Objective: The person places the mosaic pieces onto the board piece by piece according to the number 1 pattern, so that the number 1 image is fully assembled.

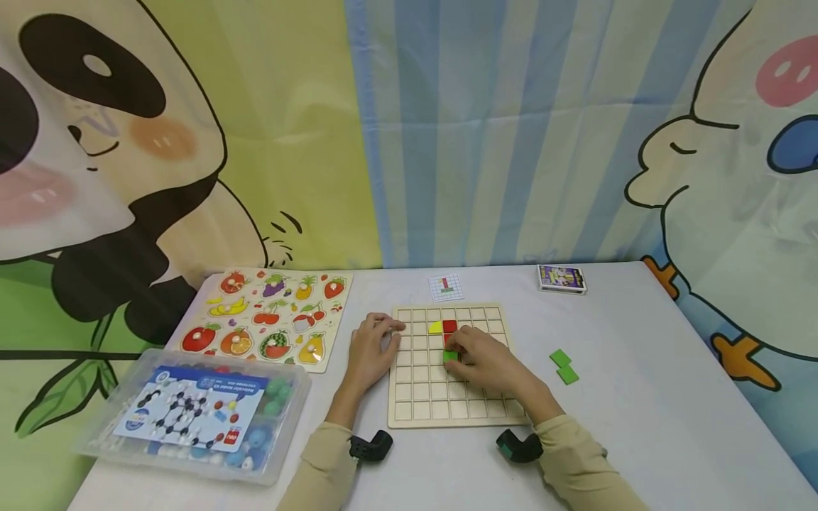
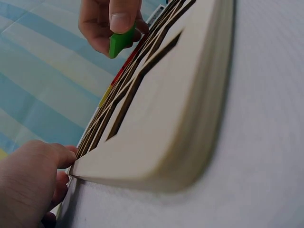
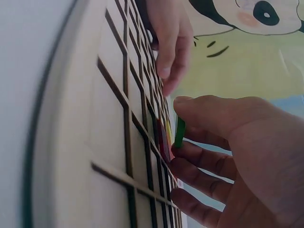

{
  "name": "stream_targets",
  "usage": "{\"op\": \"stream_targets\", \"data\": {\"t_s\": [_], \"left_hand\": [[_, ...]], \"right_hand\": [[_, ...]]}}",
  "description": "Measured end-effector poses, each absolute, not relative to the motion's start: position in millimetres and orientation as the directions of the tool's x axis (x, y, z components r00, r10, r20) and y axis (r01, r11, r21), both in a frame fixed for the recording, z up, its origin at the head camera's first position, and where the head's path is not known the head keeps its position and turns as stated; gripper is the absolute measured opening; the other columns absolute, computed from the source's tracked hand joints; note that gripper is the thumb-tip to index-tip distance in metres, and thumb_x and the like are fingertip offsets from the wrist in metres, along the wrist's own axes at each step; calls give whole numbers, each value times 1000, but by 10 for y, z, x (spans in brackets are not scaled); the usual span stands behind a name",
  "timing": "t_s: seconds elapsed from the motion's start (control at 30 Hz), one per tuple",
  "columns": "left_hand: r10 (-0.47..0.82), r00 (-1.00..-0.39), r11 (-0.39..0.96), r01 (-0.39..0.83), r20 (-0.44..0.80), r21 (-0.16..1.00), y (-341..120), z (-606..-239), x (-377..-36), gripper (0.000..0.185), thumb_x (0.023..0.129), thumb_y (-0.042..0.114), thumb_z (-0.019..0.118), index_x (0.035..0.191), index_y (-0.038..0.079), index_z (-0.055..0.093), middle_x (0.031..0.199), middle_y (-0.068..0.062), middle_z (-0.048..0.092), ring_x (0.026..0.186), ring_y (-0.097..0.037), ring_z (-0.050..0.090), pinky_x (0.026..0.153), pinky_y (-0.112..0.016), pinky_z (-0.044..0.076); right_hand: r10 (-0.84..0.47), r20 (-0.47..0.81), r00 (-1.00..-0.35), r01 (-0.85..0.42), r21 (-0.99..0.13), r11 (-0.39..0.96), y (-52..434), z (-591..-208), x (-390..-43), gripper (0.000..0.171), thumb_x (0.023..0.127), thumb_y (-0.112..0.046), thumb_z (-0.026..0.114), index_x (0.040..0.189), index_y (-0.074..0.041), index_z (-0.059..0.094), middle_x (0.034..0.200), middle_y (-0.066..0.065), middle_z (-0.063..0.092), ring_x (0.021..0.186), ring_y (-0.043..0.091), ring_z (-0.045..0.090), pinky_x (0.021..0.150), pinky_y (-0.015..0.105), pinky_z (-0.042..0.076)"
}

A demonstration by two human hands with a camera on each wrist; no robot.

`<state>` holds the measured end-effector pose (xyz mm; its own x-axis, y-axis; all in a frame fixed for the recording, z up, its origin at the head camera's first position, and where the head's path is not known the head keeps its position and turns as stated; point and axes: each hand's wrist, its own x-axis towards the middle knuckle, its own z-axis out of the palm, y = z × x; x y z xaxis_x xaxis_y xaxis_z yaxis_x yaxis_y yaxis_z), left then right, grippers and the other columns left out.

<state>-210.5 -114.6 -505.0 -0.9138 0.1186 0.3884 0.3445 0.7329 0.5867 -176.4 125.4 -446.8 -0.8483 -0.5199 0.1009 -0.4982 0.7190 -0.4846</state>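
On the table is a wooden grid board [image 1: 418, 392]. My right hand [image 1: 488, 360] pinches a green square tile [image 2: 121, 42] between thumb and fingers, tilted close over the middle of the grid. Just beyond that tile lie red tiles [image 1: 450, 326] in the squares, with a yellow piece [image 1: 435, 327] to their left. My left hand [image 1: 372, 351] rests at the board's left edge, its fingertips touching the rim. In the right wrist view the green tile stands on edge between the thumb and fingers of my right hand [image 3: 237, 137].
Two loose green tiles [image 1: 564, 374] lie right of the board. Behind it are a small pattern card [image 1: 445, 287] and a card box [image 1: 562, 279]. To the left sit a fruit puzzle board [image 1: 255, 330] and a clear plastic case [image 1: 198, 419] of molecular model parts.
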Motion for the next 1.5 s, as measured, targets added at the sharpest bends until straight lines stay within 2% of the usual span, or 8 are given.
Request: {"op": "stream_targets", "data": {"t_s": [0.17, 0.33, 0.63, 0.8, 1.03, 1.23, 1.5], "left_hand": [[123, -918, 728, 341, 376, 595, -1137, -5049, -2120, 14, 88, 17, 62, 99, 21, 70, 112, -3, 58, 102, -23, 56, 78, -37, 34], [118, -924, 729, 329, 363, 600, -1130, -5055, -2130, 15, 88, 17, 63, 99, 22, 70, 112, -1, 57, 103, -22, 56, 80, -37, 35], [112, -930, 741, 313, 349, 595, -1110, -5055, -2140, 15, 88, 18, 63, 99, 23, 70, 112, -1, 56, 105, -22, 56, 80, -37, 35], [111, -932, 744, 309, 345, 593, -1104, -5057, -2141, 14, 88, 18, 63, 99, 23, 70, 111, -1, 57, 104, -22, 56, 80, -36, 35], [114, -933, 743, 307, 341, 595, -1105, -5067, -2107, 14, 87, 17, 64, 99, 23, 70, 111, -1, 57, 102, -21, 57, 78, -34, 33], [122, -931, 743, 316, 345, 590, -1108, -5051, -2114, 15, 88, 17, 62, 100, 23, 70, 112, -2, 57, 104, -22, 57, 79, -36, 35], [113, -936, 742, 303, 334, 598, -1142, -5039, -2108, 15, 88, 17, 62, 100, 22, 70, 113, -2, 57, 106, -22, 56, 80, -37, 34]], "right_hand": [[-559, 137, -818, -556, -435, 708, 1139, -4510, -1720, 24, 84, -32, 70, 102, -17, 62, 89, -6, 55, 78, 7, 48, 71, 24, 42], [-561, 150, -814, -571, -383, 726, 1063, -4540, -1703, 26, 79, -34, 74, 99, -19, 65, 91, -7, 55, 77, 6, 45, 72, 26, 39], [-568, 141, -811, -574, -384, 723, 1099, -4543, -1714, 26, 79, -34, 74, 98, -20, 66, 92, -7, 55, 76, 7, 43, 72, 26, 38], [-590, 132, -796, -583, -426, 692, 1156, -4519, -1724, 23, 84, -31, 70, 102, -18, 66, 92, -5, 55, 77, 8, 45, 73, 25, 39], [-580, 47, -813, -508, -544, 667, 1455, -4470, -1765, 19, 92, -25, 60, 109, -16, 62, 97, -8, 57, 86, 8, 51, 79, 27, 45], [-527, 29, -850, -438, -595, 674, 1847, -4379, -1855, 21, 93, -22, 59, 111, -12, 61, 100, -5, 60, 91, 10, 55, 80, 30, 48], [-460, -89, -883, -307, -632, 711, 2317, -4316, -1915, 26, 93, -25, 59, 113, -8, 59, 104, 1, 61, 95, 16, 55, 84, 38, 47]]}}
